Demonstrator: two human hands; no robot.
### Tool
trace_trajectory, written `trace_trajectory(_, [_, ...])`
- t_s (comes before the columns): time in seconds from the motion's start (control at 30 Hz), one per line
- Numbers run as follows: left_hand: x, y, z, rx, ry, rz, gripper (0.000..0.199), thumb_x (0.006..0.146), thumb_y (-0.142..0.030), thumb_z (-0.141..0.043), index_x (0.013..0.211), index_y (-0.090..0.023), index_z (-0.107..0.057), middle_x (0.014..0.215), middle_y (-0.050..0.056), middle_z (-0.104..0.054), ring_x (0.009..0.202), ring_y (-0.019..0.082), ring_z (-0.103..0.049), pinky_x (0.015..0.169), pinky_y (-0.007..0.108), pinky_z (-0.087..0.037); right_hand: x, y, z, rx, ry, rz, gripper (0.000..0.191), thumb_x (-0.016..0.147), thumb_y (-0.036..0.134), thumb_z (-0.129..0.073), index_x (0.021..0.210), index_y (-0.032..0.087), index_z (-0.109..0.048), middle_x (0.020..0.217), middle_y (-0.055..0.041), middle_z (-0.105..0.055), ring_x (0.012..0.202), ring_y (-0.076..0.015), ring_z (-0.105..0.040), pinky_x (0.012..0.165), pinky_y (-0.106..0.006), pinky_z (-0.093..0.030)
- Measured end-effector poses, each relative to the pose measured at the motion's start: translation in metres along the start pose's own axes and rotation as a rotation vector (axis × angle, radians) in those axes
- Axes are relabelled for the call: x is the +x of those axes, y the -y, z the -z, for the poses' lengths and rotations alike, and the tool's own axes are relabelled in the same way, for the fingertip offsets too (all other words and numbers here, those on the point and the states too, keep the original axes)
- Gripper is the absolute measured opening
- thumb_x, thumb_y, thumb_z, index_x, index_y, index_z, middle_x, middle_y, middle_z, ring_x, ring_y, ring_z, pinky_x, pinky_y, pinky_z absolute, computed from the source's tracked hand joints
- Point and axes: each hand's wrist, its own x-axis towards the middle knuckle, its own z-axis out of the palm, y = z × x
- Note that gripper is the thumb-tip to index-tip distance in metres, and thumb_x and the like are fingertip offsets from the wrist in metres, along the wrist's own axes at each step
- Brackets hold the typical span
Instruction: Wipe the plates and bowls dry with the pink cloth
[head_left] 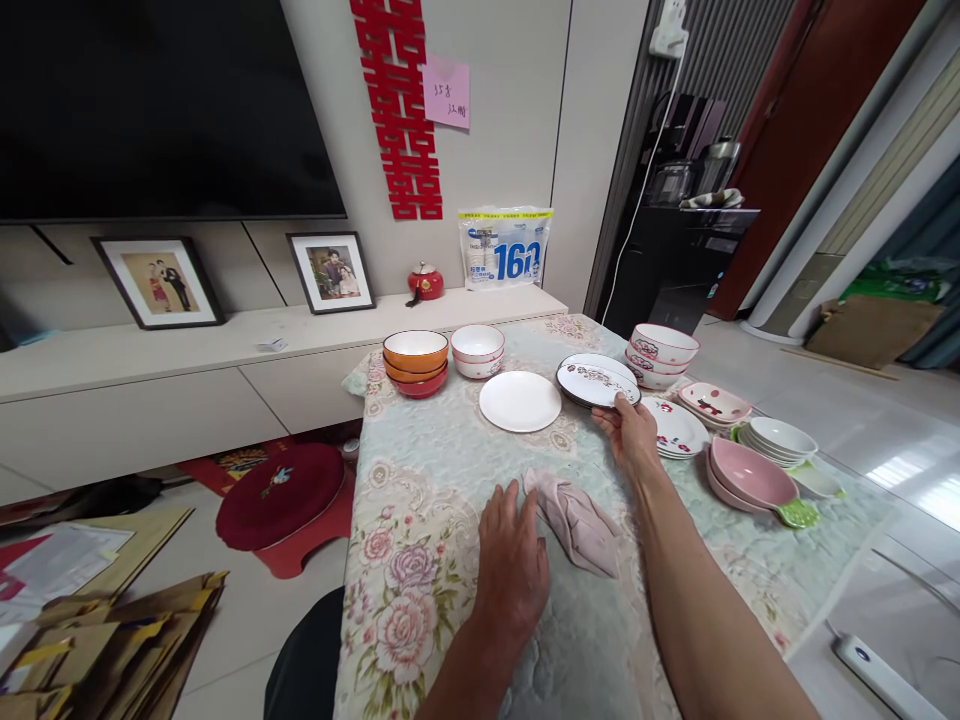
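As right hand (632,430) grips plates (591,380), they're partly hidden.

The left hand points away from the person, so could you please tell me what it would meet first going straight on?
Probably the near rim of the plain white plate, though the left hand might brush the pink cloth just to its right; its height is unclear.

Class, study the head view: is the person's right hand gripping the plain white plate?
No: the right hand grips the dark-rimmed plates at their edge, while neither hand touches the plain white plate.
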Motion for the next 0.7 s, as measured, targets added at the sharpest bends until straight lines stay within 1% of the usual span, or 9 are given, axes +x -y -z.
trace_trajectory(0.17, [-0.0002,-0.0007,-0.0002,-0.019,-0.01,0.004,0.062,0.076,-0.007,-0.045,0.137,-0.015,-0.054,0.147,0.017,-0.048,0.139,0.037,-0.037,0.109,0.057,-0.034,0.0012,-0.002,0.0003,-0.003,0.016,-0.007,0.023,0.082,0.023,-0.071,0.097,0.017,-0.054,0.072,-0.0007,-0.069,0.059,-0.0145,-0.071,0.058,-0.024,-0.063])
trace_trajectory(0.27, [-0.0003,-0.0005,-0.0007,-0.025,-0.007,0.004,0.062,0.077,-0.007,-0.045,0.138,-0.014,-0.053,0.147,0.018,-0.047,0.139,0.038,-0.037,0.109,0.057,-0.034,0.0009,-0.0029,0.0006,0.008,0.026,-0.001,0.026,0.081,0.022,-0.072,0.099,0.018,-0.054,0.078,-0.0004,-0.069,0.063,-0.0143,-0.072,0.06,-0.023,-0.063])
trace_trajectory(0.43, [-0.0007,-0.0012,-0.0006,-0.021,0.005,0.008,0.062,0.078,-0.008,-0.044,0.139,-0.014,-0.053,0.147,0.017,-0.048,0.139,0.038,-0.037,0.108,0.058,-0.034,0.0022,-0.0039,0.0024,0.012,0.036,0.01,0.03,0.079,0.022,-0.073,0.099,0.02,-0.052,0.076,0.0016,-0.068,0.063,-0.0143,-0.072,0.059,-0.023,-0.063])
trace_trajectory(0.53, [-0.0007,-0.0012,-0.0004,-0.023,0.006,0.004,0.062,0.078,-0.007,-0.044,0.139,-0.013,-0.053,0.147,0.018,-0.048,0.139,0.039,-0.037,0.108,0.059,-0.034,0.003,-0.0045,0.0038,-0.029,0.047,0.008,0.035,0.077,0.025,-0.075,0.102,0.019,-0.05,0.072,0.0014,-0.068,0.058,-0.0147,-0.071,0.055,-0.024,-0.061])
trace_trajectory(0.63, [-0.0004,-0.0007,-0.0002,-0.028,0.009,0.003,0.061,0.078,-0.008,-0.045,0.138,-0.014,-0.054,0.147,0.017,-0.048,0.139,0.037,-0.037,0.109,0.057,-0.034,0.0026,-0.0064,0.0047,-0.08,0.02,0.037,0.046,0.075,0.028,-0.076,0.112,0.02,-0.049,0.068,0.0034,-0.066,0.053,-0.0136,-0.068,0.051,-0.023,-0.059])
trace_trajectory(0.7, [-0.0002,-0.0004,-0.0004,-0.026,0.012,0.006,0.061,0.078,-0.008,-0.044,0.138,-0.014,-0.054,0.147,0.017,-0.048,0.139,0.037,-0.037,0.109,0.057,-0.034,0.0021,-0.0086,0.0052,-0.097,-0.043,0.089,0.059,0.074,0.028,-0.074,0.125,0.019,-0.045,0.066,0.0063,-0.064,0.05,-0.012,-0.065,0.049,-0.022,-0.057])
